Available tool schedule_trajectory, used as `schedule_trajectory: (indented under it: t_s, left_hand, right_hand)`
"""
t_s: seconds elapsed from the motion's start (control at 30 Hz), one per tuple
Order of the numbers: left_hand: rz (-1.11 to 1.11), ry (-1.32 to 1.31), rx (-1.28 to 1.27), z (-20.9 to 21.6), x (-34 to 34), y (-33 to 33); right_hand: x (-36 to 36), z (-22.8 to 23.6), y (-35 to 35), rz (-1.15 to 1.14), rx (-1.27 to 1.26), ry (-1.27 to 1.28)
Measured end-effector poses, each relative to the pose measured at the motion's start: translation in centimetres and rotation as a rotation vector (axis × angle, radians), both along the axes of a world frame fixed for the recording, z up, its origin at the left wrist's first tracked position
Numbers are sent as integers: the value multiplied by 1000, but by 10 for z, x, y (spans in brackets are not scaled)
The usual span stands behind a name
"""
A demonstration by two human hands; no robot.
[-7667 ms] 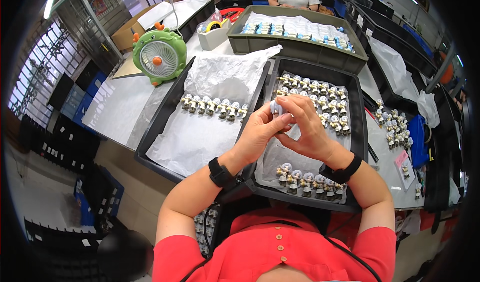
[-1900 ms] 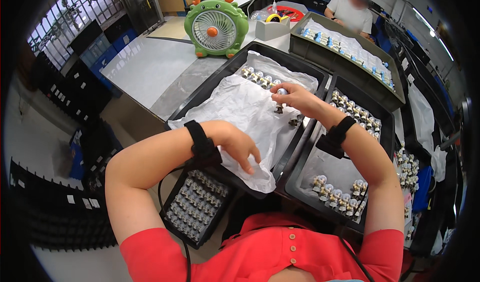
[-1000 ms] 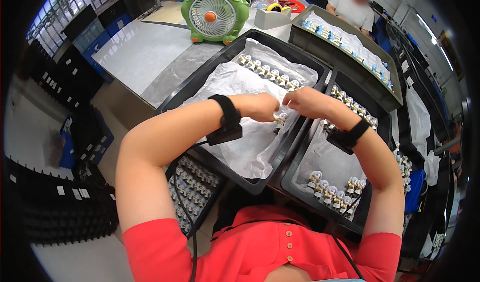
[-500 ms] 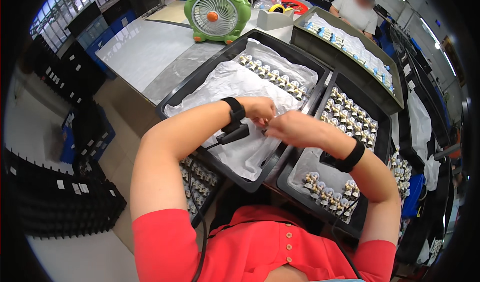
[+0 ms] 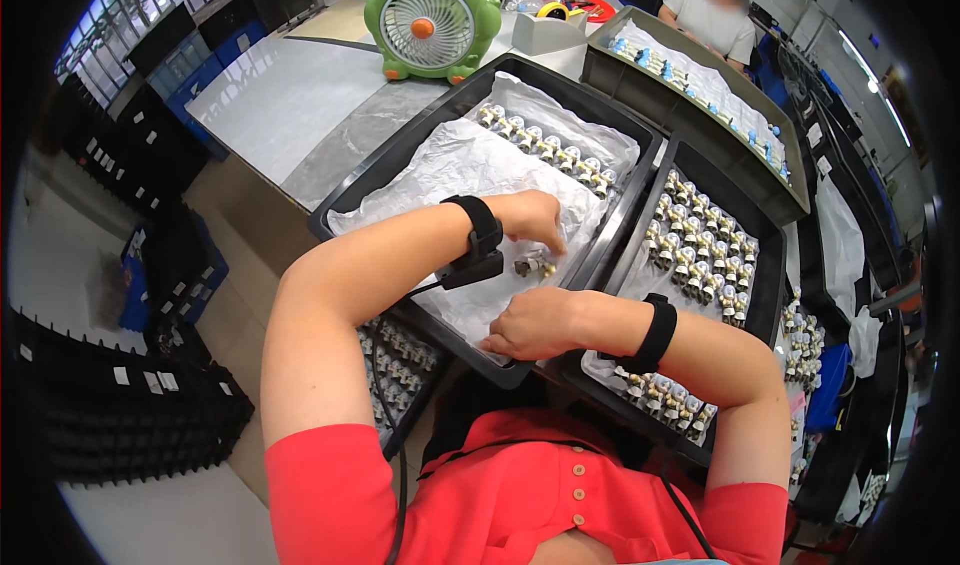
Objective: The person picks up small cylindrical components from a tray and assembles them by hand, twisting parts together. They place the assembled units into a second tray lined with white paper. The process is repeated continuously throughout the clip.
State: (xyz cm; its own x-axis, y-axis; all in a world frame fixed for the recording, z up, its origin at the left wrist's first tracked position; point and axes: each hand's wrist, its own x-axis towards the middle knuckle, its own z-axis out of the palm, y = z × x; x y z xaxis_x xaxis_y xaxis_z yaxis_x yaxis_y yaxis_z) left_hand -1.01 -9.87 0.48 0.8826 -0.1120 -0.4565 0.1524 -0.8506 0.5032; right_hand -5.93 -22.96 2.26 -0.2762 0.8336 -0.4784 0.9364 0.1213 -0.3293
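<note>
My left hand [image 5: 533, 218] reaches over the left black tray [image 5: 335, 205], fingers curled down toward the white paper sheet [image 5: 450, 170]; what lies between them is hidden. Just below it, a small figurine [image 5: 532, 265] in grey and gold lies on the paper. My right hand [image 5: 535, 323] is closed at the near right corner of that tray, its fingertips pinched on the paper. At the far end of the same tray stands a row of small figurines [image 5: 550, 148], partly bordered by the paper.
A right black tray [image 5: 765, 265] holds several rows of figurines. Beyond it stands an olive tray [image 5: 700, 110] of blue-and-white pieces. A green fan [image 5: 432, 25] stands on the far table. Below is another tray of figurines [image 5: 400, 375]. A person [image 5: 708, 20] sits at the back right.
My hands have moved apart from where they met above the tray. The right came nearer to me, down to the near corner; the left rose slightly. The figurine between them now shows.
</note>
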Motion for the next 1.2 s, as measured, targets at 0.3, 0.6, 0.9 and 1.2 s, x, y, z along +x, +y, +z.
schedule_trajectory:
  t_s: [0.3, 0.6, 0.9, 1.2]
  left_hand:
    - [-311, -136, 70, -1, -20, -9]
    - [-48, -78, -81, 5, -16, 2]
    - [390, 156, -930, -3, -6, 9]
    - [367, 129, -803, -15, -8, -3]
  right_hand:
    - [0, -1, -1, -49, 6, 34]
    - [-5, 13, -5, -193, -8, 33]
    - [-6, 20, -7, -208, -4, 37]
    - [-4, 11, -7, -159, 37, 12]
